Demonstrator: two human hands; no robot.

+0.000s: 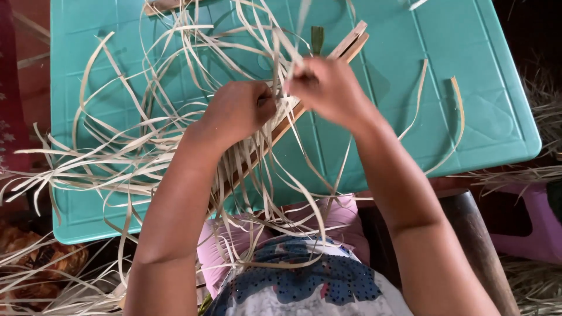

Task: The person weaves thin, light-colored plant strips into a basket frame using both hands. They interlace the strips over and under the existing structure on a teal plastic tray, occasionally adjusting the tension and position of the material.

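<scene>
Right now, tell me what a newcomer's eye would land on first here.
First, the tangle of pale straw strips fanning across the teal plastic table, thickest on its left half. At the centre, the left hand and the right hand pinch strips together over a slanting wooden slat frame.

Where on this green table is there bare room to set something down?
The right part of the table is mostly bare, between the wooden slats and the right edge, with two loose curved strips lying there. The left half is crowded with pale strips. Both the left hand and right hand grip strips mid-table.
</scene>
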